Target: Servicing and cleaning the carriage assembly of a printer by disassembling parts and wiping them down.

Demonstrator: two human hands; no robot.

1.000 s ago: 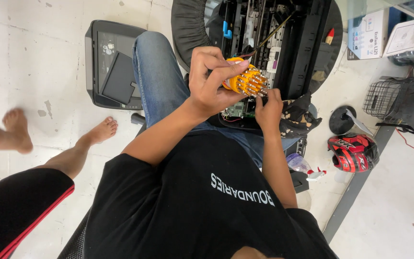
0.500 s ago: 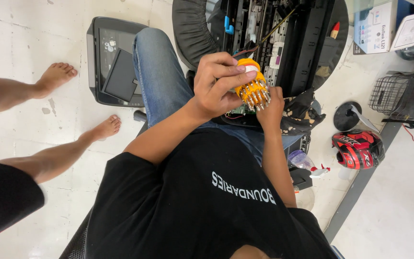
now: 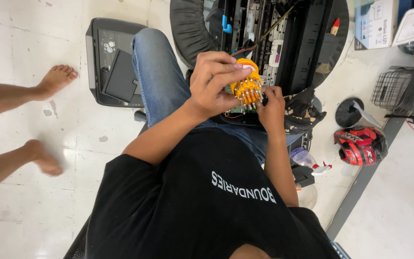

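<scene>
My left hand [image 3: 214,84] is closed around a round orange holder [image 3: 247,86] with several metal screwdriver bits standing in it, held over my lap. Beside it, my right hand [image 3: 270,106] pinches at the bits on the holder's lower right side. Under both hands a green circuit board [image 3: 238,111] peeks out on my jeans. An opened black printer [image 3: 283,33] with exposed internals and cables lies just beyond my hands.
A dark grey printer lid [image 3: 113,62] lies on the white floor at left. Another person's bare feet [image 3: 56,79] are at far left. A red and black helmet [image 3: 360,144], a wire basket [image 3: 398,91], cardboard boxes [image 3: 374,21] and a small bottle [image 3: 305,158] sit at right.
The other person's feet have shifted on the floor at left. My hands have stayed together on the orange holder, turning it slightly.
</scene>
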